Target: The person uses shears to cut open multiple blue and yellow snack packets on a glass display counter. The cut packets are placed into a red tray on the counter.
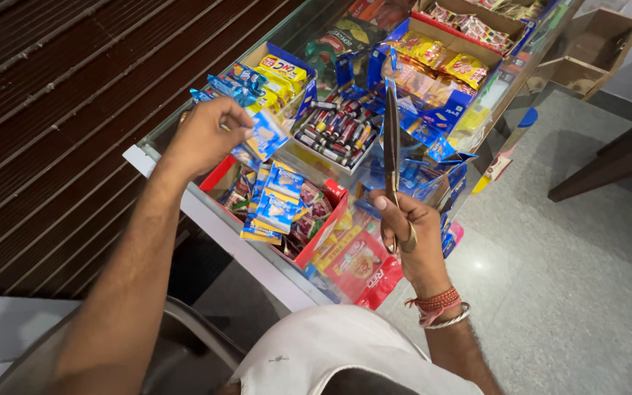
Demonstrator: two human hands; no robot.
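Scissors (391, 157): clamped upright in my right hand (411, 241); my left hand (210, 135) pinches a snack strip (266, 186) over the counter (206, 219) edge.

Shown were two hands, the left hand (206, 135) and the right hand (411, 234); one pair of scissors (391, 157); one strip of blue snack packets (268, 183); one red tray (323, 227); and two empty cardboard boxes (587, 51). Boxed snack packets were too many to count.

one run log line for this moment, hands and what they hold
left hand: holds strip of blue packets | right hand: holds scissors, blades up | below: red box on glass counter
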